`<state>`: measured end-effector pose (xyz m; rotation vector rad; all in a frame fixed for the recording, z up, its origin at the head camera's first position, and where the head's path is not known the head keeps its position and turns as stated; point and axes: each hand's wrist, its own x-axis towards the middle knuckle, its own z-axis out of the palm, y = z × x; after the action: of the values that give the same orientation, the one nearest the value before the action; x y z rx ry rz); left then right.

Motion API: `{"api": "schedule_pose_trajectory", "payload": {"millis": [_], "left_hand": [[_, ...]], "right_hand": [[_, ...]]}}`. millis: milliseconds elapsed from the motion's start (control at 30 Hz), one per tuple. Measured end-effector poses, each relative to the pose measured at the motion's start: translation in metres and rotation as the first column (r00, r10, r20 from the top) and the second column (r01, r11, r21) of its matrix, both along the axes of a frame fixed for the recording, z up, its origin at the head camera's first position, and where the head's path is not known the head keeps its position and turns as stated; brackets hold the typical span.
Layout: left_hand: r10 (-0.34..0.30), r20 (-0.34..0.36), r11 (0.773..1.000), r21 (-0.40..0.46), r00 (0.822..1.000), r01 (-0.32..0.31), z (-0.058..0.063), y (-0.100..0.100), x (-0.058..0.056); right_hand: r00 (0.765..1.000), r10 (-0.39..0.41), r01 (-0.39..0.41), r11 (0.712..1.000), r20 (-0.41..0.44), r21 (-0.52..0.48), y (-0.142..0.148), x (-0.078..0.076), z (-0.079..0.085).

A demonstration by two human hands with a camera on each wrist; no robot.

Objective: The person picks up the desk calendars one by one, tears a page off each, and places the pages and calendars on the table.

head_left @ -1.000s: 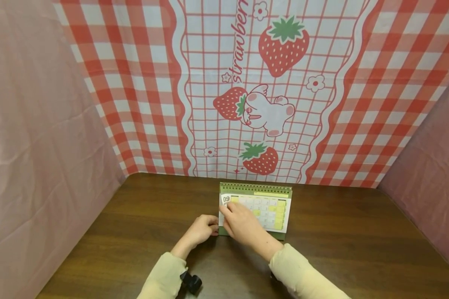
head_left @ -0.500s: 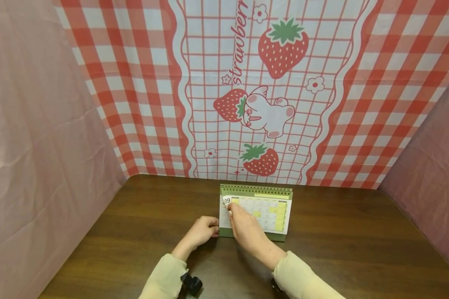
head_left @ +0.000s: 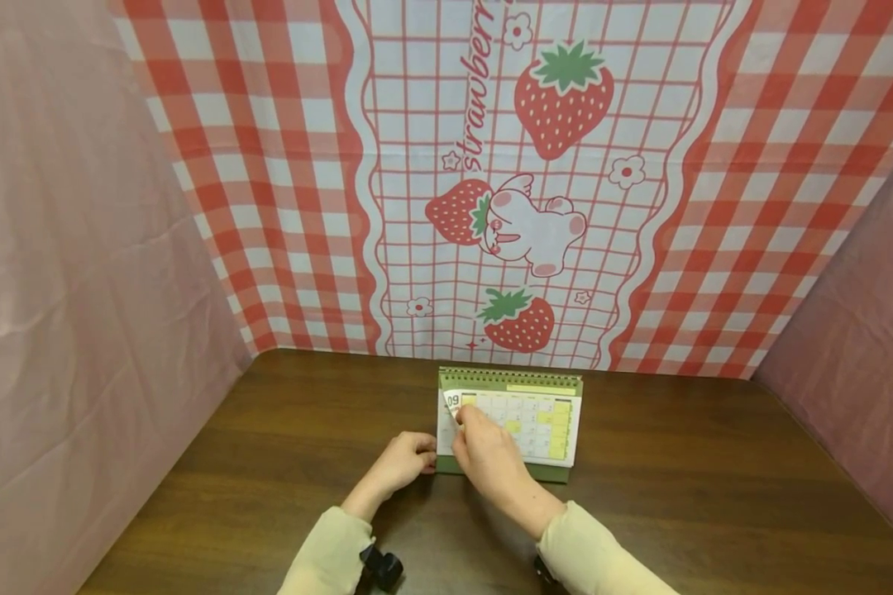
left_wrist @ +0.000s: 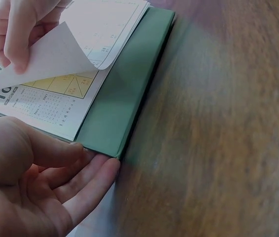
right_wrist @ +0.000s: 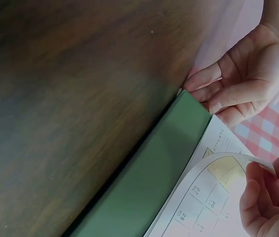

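A green desk calendar with a spiral-bound top stands upright on the table. Its front page, marked 09 in the head view, is peeled up at the lower left corner, and a page marked 10 shows underneath. My right hand pinches the curled page between thumb and fingers. At the calendar's lower left corner, my left hand holds the green base, thumb toward the front and fingers at the side edge. In the right wrist view the lifted page bends over toward the right fingers.
The brown wooden table spreads out on both sides of the calendar. Behind it hangs a red-and-white checked strawberry cloth, with pink cloth along the sides. A black wrist camera sits by the left sleeve.
My right hand has drawn the page's left corner away from the calendar and slightly to the right, curling it. The left hand has stayed at the lower left corner.
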<state>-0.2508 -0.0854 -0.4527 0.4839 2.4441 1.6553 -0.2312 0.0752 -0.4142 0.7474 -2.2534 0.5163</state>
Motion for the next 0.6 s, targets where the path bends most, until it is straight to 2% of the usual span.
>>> {"api": "schedule_pose_trajectory", "payload": {"millis": [333,600], "left_hand": [[0.009,-0.004,1.000,-0.024,1.000,-0.009,-0.0013,0.0002,0.0010],[0.011,-0.015,0.999,-0.033,1.000,-0.011,-0.0018,0.0012,-0.0011]], "right_hand": [[0.994,-0.045,0.043,0.999,0.100,0.022,0.0001,0.0036,-0.0022],[0.993,-0.039,0.036,0.999,0.113,0.034,0.0018,0.0048,-0.0004]]}}
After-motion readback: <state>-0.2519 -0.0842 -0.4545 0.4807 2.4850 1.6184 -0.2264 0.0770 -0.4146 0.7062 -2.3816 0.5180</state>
